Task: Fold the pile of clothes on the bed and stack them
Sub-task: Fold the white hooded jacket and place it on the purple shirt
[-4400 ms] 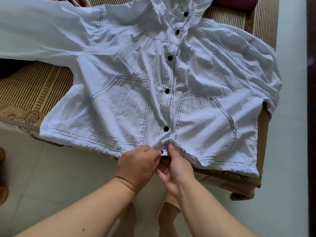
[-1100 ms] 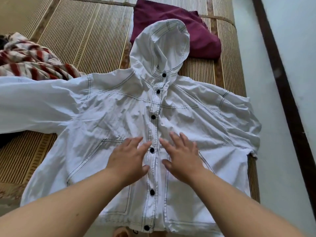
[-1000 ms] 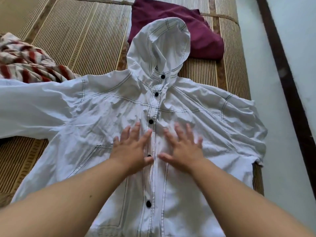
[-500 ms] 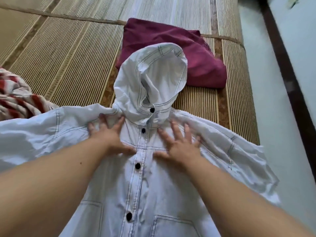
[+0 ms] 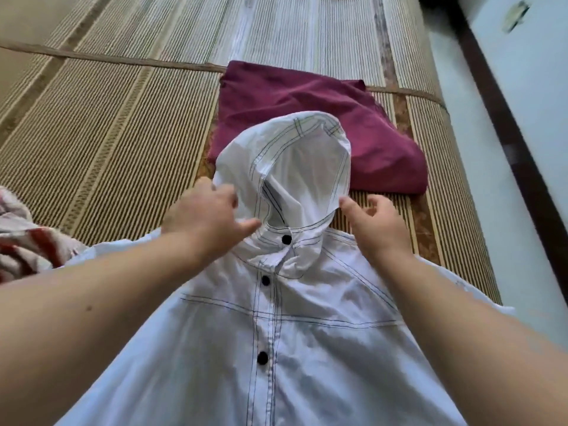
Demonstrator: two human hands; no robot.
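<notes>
White hooded jacket [image 5: 292,348] first, from the hands out. The left grip [image 5: 209,210] is curled onto the left side of the hood [image 5: 295,167]. Its fingers are bunched on the cloth and its thumb is stretched along the hood's base, so it appears to pinch the fabric there. The right grip [image 5: 378,219] sits at the hood's right edge, thumb touching the seam and fingers loosely curled behind. Whether cloth is caught between them I cannot tell.

The step looks like flattening the hood before folding it down. To do it well, both grips should take the edges at matching height and draw them apart until the puffed opening closes. Then the hood can be laid toward the person over the collar, centred on the line of black buttons [image 5: 286,239]. The lift should be gentle, because the hood's tip rests on the folded maroon garment [image 5: 292,96] beyond it and could drag it out of shape.

The jacket lies front up and buttoned on the bed [image 5: 107,133], its body spreading from the hood toward the person over the woven mat. The fabric is thin, pale and lightly creased, with dark double stitching. Left of the hood and well apart lies a red-striped cloth [image 5: 27,247], not yet folded.
</notes>
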